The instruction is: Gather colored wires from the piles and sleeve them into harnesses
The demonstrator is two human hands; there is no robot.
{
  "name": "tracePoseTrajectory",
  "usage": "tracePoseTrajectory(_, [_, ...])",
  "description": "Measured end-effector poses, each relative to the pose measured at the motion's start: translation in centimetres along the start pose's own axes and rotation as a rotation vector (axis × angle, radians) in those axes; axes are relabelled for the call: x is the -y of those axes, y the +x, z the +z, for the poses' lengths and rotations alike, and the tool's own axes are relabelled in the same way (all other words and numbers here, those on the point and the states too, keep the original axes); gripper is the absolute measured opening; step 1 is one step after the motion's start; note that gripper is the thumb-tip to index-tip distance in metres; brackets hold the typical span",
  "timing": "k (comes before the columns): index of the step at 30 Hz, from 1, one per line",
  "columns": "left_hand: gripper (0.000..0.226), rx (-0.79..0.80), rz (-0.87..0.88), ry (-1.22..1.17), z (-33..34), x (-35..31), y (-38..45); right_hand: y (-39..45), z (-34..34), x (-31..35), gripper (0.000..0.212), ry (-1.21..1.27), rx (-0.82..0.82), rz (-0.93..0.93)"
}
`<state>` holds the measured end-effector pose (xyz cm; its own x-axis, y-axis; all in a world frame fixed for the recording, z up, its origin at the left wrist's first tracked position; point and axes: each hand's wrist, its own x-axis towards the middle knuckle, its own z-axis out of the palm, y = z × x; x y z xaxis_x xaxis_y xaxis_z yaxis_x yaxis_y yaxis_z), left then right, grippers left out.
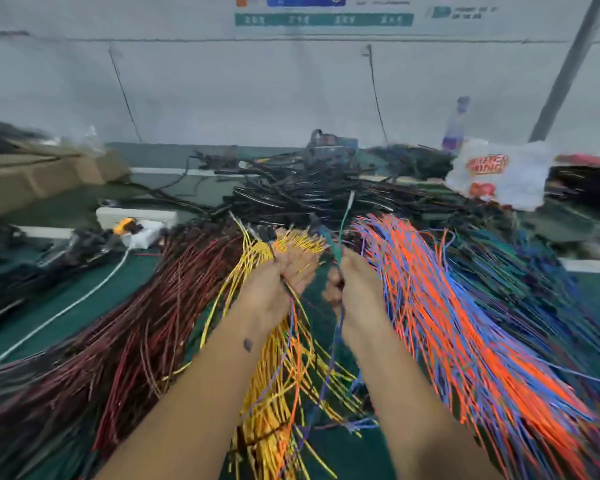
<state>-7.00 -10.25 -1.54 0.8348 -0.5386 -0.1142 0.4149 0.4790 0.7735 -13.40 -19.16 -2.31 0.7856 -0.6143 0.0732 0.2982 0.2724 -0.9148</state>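
A: Head view, hands first?

B: Left hand (pixel 280 282) is curled tight round a thin mixed bunch of wires (pixel 293 327): yellow, orange, blue strands, w/ dark terminal ends poking up above the fist. Right hand (pixel 352 280) is closed too, pinching a single green wire (pixel 343 220) that stands up from the fingers, tip pointing at the back wall. A blue strand hangs below that fist.

A: Where are the piles?

B: All on the green-matted surface (pixel 84 289). Dark red wire pile (pixel 136 323) far left, yellow wire pile (pixel 278 393) under the left forearm, orange-and-blue wire pile (pixel 465 323) just right of the right arm, dark green and blue wire pile (pixel 534 271) beyond that. Heap of black sleeved harnesses (pixel 309 192) at the back, behind both hands.

A: Anything hard to read?

B: Lots of motion blur. Fingertips smeared, can't count the strands in either grip. White plastic bag w/ red print (pixel 499 174) back right, lettering blurred. White power strip w/ a yellow plug (pixel 132 223) back left, half behind wires. Pile ends are cut off at the bottom edge.

A: Arm pose?

B: Both forearms bare, reaching forward from the bottom edge, converging. Fists are side by side, near each other but apart, raised above the yellow pile, backs toward the camera.
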Motion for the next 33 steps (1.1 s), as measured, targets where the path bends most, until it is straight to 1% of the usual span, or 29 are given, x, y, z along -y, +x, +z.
tracePoseTrajectory(2, [0.026, -0.030, 0.008, 0.033, 0.7, 1.3, 0.1, -0.1, -0.7, -1.8, 0.030, -0.126, -0.005, -0.011])
tracePoseTrajectory(3, [0.025, -0.047, 0.016, 0.055, 1.1, 1.8, 0.1, -0.1, -0.9, -2.4, 0.030, -0.184, 0.017, -0.022])
tracePoseTrajectory(5, [0.028, -0.085, 0.052, 0.130, 1.3, 2.6, 0.1, -0.2, -1.0, -3.1, 0.032, -0.327, 0.083, -0.087])
tracePoseTrajectory(7, [0.031, -0.107, 0.071, 0.176, 1.1, 2.8, 0.1, -0.6, -1.0, -3.5, 0.034, -0.449, 0.113, -0.155])
tracePoseTrajectory(8, [0.031, -0.100, 0.063, 0.166, 1.0, 2.7, 0.1, -0.8, -0.9, -3.5, 0.033, -0.497, 0.125, -0.185])
tracePoseTrajectory(10, [0.028, -0.035, 0.033, 0.090, 0.8, 2.4, 0.0, -1.2, -0.6, -3.5, 0.022, -0.611, 0.137, -0.225])
tracePoseTrajectory(13, [0.027, 0.033, 0.035, -0.032, 0.6, 2.4, -0.1, -1.4, -0.4, -3.1, 0.003, -0.779, 0.077, -0.208])
tracePoseTrajectory(15, [0.028, 0.043, 0.068, -0.028, 0.5, 2.3, -0.2, -1.5, -0.3, -2.7, 0.008, -0.833, 0.055, -0.166])
tracePoseTrajectory(18, [0.030, 0.049, 0.091, 0.081, 0.4, 2.5, -0.2, -1.5, -0.1, -2.4, 0.007, -0.837, 0.064, -0.135])
tracePoseTrajectory(19, [0.031, 0.049, 0.091, 0.128, 0.4, 2.6, -0.3, -1.5, -0.1, -2.4, 0.015, -0.838, 0.066, -0.140])
tracePoseTrajectory(20, [0.032, 0.048, 0.093, 0.169, 0.4, 2.7, -0.3, -1.5, -0.1, -2.4, 0.017, -0.843, 0.072, -0.146])
tracePoseTrajectory(22, [0.031, 0.030, 0.104, 0.230, 0.5, 2.7, -0.4, -1.5, 0.0, -2.4, 0.006, -0.883, 0.078, -0.162])
tracePoseTrajectory(23, [0.031, 0.014, 0.109, 0.239, 0.5, 2.7, -0.4, -1.6, 0.1, -2.3, 0.008, -0.904, 0.088, -0.165])
tracePoseTrajectory(26, [0.028, -0.004, 0.153, 0.187, 0.3, 2.6, -0.3, -1.5, -0.1, -2.0, 0.021, -0.931, 0.098, -0.172])
tracePoseTrajectory(28, [0.028, -0.005, 0.213, 0.185, 0.1, 2.7, -0.2, -1.4, -0.7, -1.7, 0.036, -0.938, 0.065, -0.196])
tracePoseTrajectory(29, [0.029, -0.009, 0.240, 0.214, 0.0, 2.7, -0.1, -1.3, -0.8, -1.5, 0.040, -0.893, 0.054, -0.207])
tracePoseTrajectory(30, [0.029, -0.011, 0.257, 0.241, -0.1, 2.8, -0.1, -1.3, -0.9, -1.3, 0.039, -0.817, 0.043, -0.206])
tracePoseTrajectory(33, [0.026, 0.019, 0.238, 0.315, 0.0, 3.0, -0.4, -1.1, -1.2, -1.1, 0.018, -0.532, 0.002, -0.212])
